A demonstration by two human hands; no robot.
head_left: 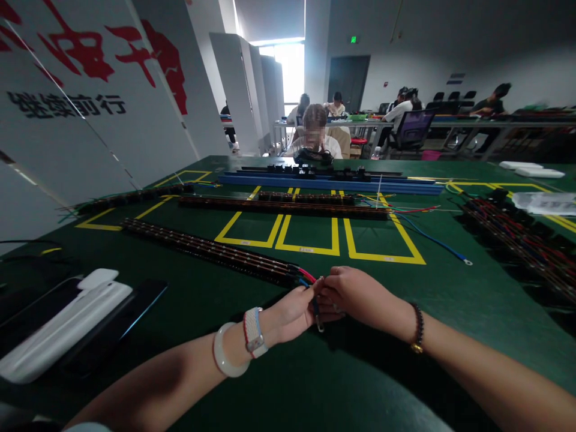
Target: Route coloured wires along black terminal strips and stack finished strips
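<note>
A long black strip with copper-coloured lines (pixel 207 251) lies slanting across the green table, and red wires (pixel 307 275) and a blue wire come out of its near end. My left hand (pixel 294 312) is closed around these wires just past the strip's end. Against its fingertips, my right hand (pixel 353 294) is closed in a pinch on the wire ends. Fingers hide exactly which wire each hand grips. Below the fingers, a metal ring terminal (pixel 320 327) sticks out on a dark lead.
More strips (pixel 283 206) and a blue rail (pixel 333 183) lie farther back among yellow tape outlines. A loose blue wire (pixel 436 239) trails rightward. Bundled strips (pixel 522 240) lie right; a white device (pixel 67 336) and a dark phone (pixel 121 324) left. A person (pixel 333 147) sits opposite.
</note>
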